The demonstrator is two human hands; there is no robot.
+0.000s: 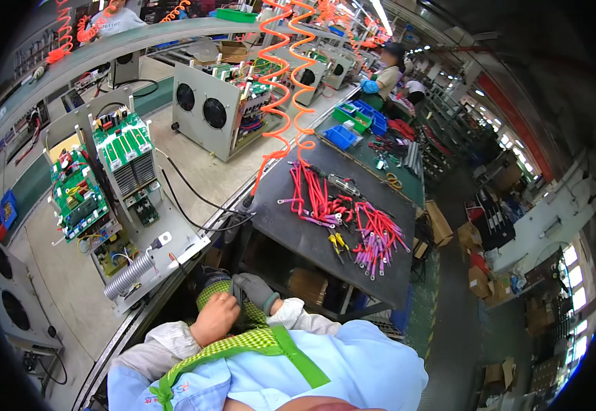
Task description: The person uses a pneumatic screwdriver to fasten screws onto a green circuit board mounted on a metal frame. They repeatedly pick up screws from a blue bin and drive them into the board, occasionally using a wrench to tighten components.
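Observation:
Both my hands are close together low in front of my checked apron (246,339). My left hand (217,318) is bare, with its fingers curled closed. Just to its right, my right hand (257,292) wears a grey glove, its fingers bent toward the left one. Something dark shows between them, but what they grip is hidden. Beyond my hands on the left stands an open power unit (188,248) with green circuit boards (124,142), a finned heat sink (137,179) and a silvery coil (129,275). Black cables (191,192) run from it toward the bench edge.
A dark side table (281,236) holds red cables with lugs (315,195), yellow-tipped leads (337,241) and a power screwdriver (342,183). Orange coiled air hoses (275,75) hang above. Another unit with two fans (205,113) stands farther along the line. A co-worker (383,75) is beyond blue bins (339,137).

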